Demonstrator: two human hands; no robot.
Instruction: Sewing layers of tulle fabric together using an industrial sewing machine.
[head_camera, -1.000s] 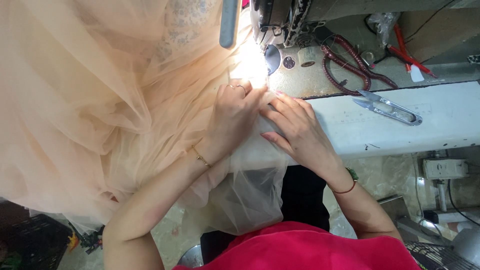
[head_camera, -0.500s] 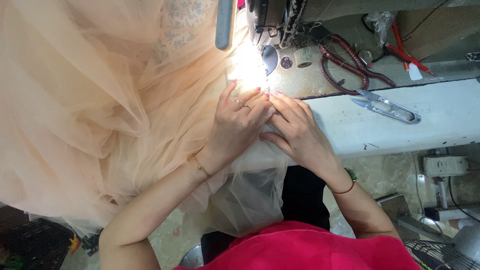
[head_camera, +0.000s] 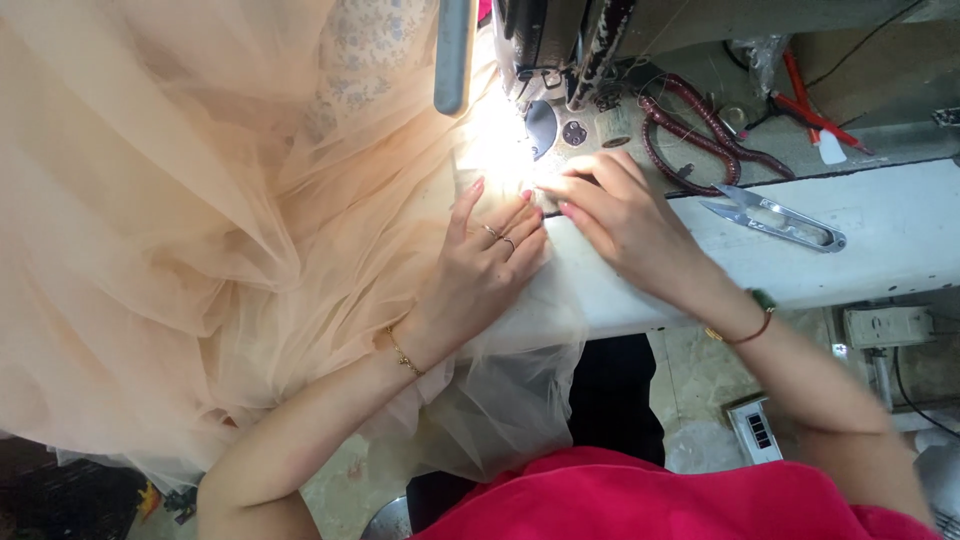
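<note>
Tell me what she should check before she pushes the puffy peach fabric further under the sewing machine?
1. Left hand flat on the sheer peach tulle fabric: ok.
2. Right hand pinching the fabric edge near the grey metal sewing machine head: ok.
3. Fingertips away from the needle: cannot tell, glare from the lamp hides it.
4. Silver thread snips out of the way on the white table: ok.
5. Loose tulle kept from bunching by the needle: cannot tell.
</note>
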